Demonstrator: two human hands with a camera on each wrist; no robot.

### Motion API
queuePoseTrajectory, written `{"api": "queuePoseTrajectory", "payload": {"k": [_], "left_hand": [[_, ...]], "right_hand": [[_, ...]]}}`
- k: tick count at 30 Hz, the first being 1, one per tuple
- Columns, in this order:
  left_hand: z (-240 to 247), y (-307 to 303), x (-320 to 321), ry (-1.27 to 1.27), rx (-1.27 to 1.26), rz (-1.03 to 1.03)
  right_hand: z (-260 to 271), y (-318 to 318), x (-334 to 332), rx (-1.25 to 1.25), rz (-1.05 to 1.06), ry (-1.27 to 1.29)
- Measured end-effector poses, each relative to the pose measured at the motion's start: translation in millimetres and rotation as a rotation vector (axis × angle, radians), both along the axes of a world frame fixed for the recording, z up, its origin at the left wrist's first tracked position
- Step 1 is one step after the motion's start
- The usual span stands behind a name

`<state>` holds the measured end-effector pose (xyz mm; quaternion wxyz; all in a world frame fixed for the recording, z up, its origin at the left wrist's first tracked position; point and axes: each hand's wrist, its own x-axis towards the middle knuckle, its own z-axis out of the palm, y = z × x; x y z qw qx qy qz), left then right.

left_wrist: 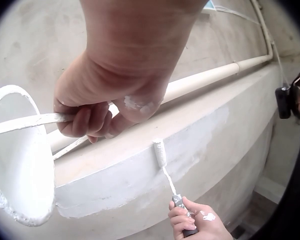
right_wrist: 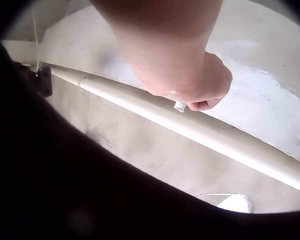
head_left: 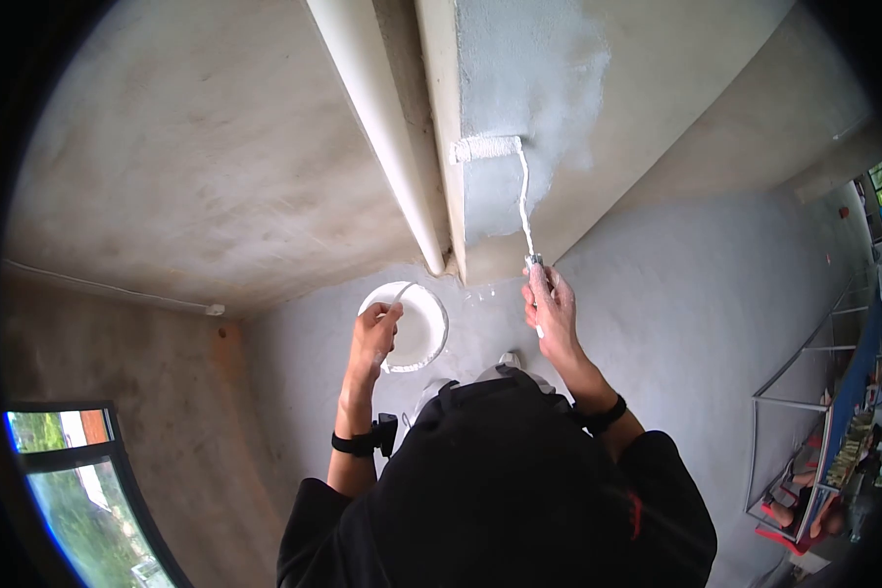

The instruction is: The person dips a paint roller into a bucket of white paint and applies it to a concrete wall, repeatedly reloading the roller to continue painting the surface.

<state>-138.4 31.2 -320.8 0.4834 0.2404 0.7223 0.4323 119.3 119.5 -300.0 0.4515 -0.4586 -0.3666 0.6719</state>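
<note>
In the head view my right hand (head_left: 556, 309) grips the handle of a paint roller (head_left: 488, 148), its fingers curled round it. The white-coated sleeve lies against the pillar face, over a wet pale patch (head_left: 534, 73). My left hand (head_left: 373, 338) holds the bail handle (left_wrist: 30, 122) of a white bucket (head_left: 445, 323) with curled fingers. The bucket hangs tilted in the left wrist view, its inside and rim coated white. White paint smears show on both hands. From the right wrist, my right hand (right_wrist: 190, 80) hides most of the roller.
A white pipe (head_left: 382, 127) runs down the corner beside the pillar (head_left: 647, 88). Bare plaster wall (head_left: 167, 127) stands to the left, with a window (head_left: 83, 490) lower down. Grey floor (head_left: 676, 294) spreads right towards a metal frame (head_left: 755, 451) among several cluttered items.
</note>
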Motion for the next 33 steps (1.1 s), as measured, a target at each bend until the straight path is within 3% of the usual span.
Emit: {"api": "queuePoseTrajectory", "payload": {"k": [9, 21, 33], "left_hand": [[8, 3, -1, 0.049, -0.008, -0.055], [18, 0, 7, 0.039, 0.000, 0.037], [-12, -3, -2, 0.070, -0.014, 0.037]], "right_hand": [[-12, 7, -4, 0.031, 0.042, -0.019], [-39, 15, 5, 0.096, 0.056, -0.100], [-24, 43, 5, 0.219, 0.013, -0.001]]}}
